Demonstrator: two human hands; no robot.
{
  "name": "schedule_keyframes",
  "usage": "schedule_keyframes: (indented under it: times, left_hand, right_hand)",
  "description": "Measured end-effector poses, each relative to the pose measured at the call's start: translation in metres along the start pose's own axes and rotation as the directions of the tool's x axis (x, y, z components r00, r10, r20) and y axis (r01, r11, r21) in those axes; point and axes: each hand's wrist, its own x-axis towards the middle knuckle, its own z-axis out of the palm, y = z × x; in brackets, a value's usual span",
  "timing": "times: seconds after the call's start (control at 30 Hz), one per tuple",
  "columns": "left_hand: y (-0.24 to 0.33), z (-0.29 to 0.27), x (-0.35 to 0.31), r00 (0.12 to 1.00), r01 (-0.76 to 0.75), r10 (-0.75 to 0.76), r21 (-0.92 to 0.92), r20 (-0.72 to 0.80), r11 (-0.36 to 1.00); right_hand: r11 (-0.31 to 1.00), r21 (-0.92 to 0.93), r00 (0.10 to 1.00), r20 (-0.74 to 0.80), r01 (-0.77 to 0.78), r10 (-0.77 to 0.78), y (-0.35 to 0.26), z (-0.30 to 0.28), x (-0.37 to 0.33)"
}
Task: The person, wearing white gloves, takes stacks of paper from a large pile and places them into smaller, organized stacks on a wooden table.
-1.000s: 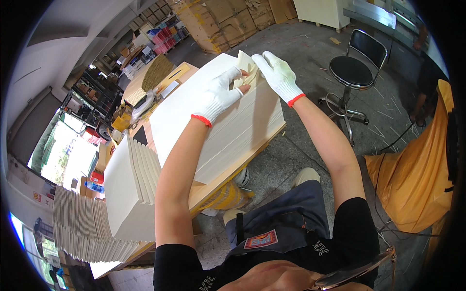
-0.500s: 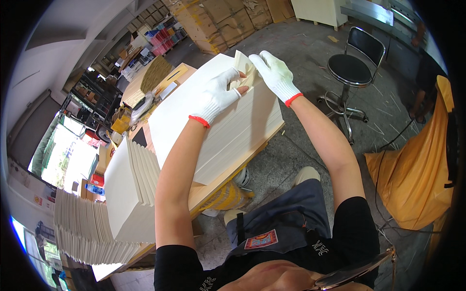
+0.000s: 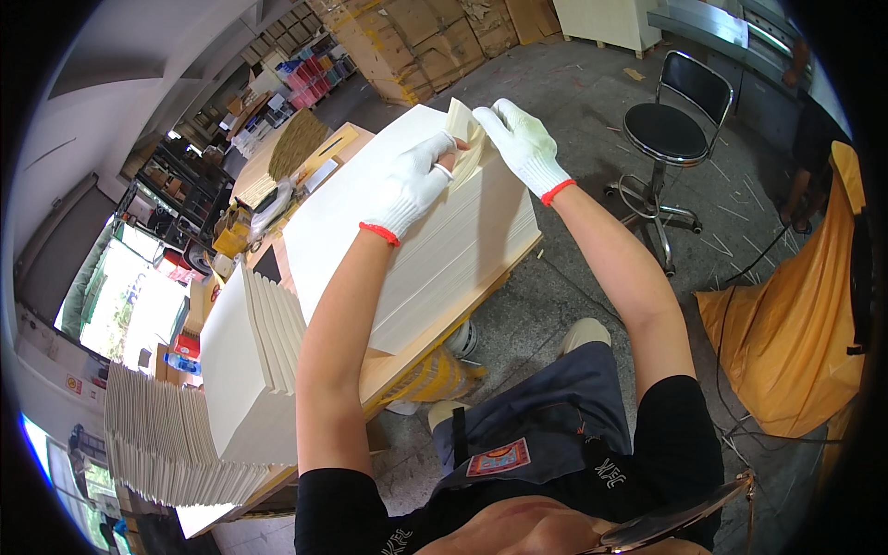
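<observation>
A tall stack of large cream-white paper sheets [image 3: 444, 254] lies on the table in front of me. At its far right corner, several top sheets [image 3: 460, 118] are bent up and fanned apart. My left hand [image 3: 413, 185], in a white glove with bare thumb and fingertip, lies on the top face and closes on the edges of the fanned sheets. My right hand [image 3: 520, 139], in a white glove with a red cuff, curls round the raised corner from the right; its fingertips are partly hidden behind the paper.
More sheet stacks [image 3: 245, 370] stand at the left end of the wooden table [image 3: 407, 361]. To the right are a black swivel chair [image 3: 666, 129], an orange cloth cover [image 3: 786, 342] and a black cable. Cardboard boxes [image 3: 407, 46] stand behind. Another person is partly visible at far right.
My left thumb and fingertip have drawn closer together at the sheet edges. The fanned sheets have shifted slightly, while my right hand has barely moved.
</observation>
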Motion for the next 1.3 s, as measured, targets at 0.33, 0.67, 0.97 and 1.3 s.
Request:
schedule_keyframes:
  times: [0.33,0.67,0.97,1.3]
  left_hand:
    - [-0.002,0.006,0.0,0.998,-0.037,0.04,0.042,-0.057,0.998]
    - [-0.002,0.006,0.0,0.971,-0.125,0.142,0.097,-0.193,0.987]
    - [-0.01,0.007,0.001,0.976,-0.155,0.153,-0.002,-0.152,0.988]
    - [-0.004,0.005,0.002,0.998,0.0,0.002,0.028,-0.063,1.0]
  right_hand:
    - [1.0,0.001,0.999,0.05,0.02,-0.02,-0.002,-0.011,0.001]
    - [0.619,-0.536,0.819,0.359,0.574,-0.449,0.007,-0.047,0.018]
    - [0.999,-0.026,0.985,0.168,0.036,-0.031,-0.004,-0.014,0.011]
    - [0.993,0.116,0.992,0.122,-0.03,0.016,0.001,-0.009,0.0]
